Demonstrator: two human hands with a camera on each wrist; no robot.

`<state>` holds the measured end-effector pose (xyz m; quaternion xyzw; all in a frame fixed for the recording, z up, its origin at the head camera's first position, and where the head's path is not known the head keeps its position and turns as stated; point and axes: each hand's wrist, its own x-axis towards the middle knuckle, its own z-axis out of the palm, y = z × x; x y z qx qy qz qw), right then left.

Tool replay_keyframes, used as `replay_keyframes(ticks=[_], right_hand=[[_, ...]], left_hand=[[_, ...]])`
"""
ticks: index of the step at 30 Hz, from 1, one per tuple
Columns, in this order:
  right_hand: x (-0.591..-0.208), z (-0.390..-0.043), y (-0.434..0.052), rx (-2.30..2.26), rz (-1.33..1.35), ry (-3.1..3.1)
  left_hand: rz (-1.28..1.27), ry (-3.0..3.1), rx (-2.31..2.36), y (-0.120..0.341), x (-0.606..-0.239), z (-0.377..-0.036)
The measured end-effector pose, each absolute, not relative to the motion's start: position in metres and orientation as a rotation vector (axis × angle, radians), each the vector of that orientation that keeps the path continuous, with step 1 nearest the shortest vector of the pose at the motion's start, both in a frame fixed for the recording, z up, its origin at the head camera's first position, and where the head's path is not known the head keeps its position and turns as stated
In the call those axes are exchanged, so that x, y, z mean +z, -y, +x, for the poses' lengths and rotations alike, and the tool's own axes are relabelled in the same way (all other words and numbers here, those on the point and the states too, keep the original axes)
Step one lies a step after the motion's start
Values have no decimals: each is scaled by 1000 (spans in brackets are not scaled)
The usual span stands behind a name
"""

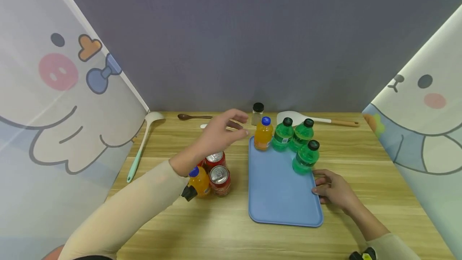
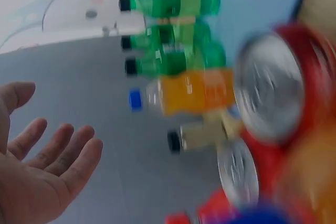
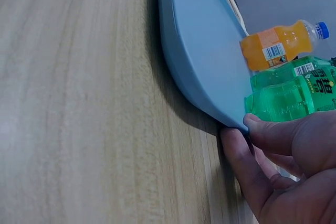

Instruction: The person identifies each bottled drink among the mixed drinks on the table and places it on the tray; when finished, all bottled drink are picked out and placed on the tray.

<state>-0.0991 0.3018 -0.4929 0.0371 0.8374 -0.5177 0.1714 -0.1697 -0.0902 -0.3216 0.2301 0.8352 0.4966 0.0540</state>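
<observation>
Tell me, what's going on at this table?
A person is at a wooden table with drinks. The left hand hovers open and empty above two red cans. The right hand rests against the blue tray's edge. One orange bottle and three green bottles stand on the tray.

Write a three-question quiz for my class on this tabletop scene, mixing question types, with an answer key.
1. True or false: the left hand grips a can.
2. How many green bottles stand on the blue tray?
3. What does the right hand touch? A) the white ladle B) the tray's right edge C) a red can

Key:
1. False; its fingers are open in the air, holding nothing.
2. Three, beside one orange bottle.
3. B
</observation>
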Motion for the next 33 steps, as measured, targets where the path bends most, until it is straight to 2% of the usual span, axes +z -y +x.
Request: replay_keyframes(ticks=[17, 33], right_hand=[[-495, -99, -303, -1477, 108, -2378], [-492, -93, -301, -1395, 153, -2450]], left_hand=[[533, -2609, 1439, 196, -349, -165], [482, -2512, 1417, 245, -406, -162]])
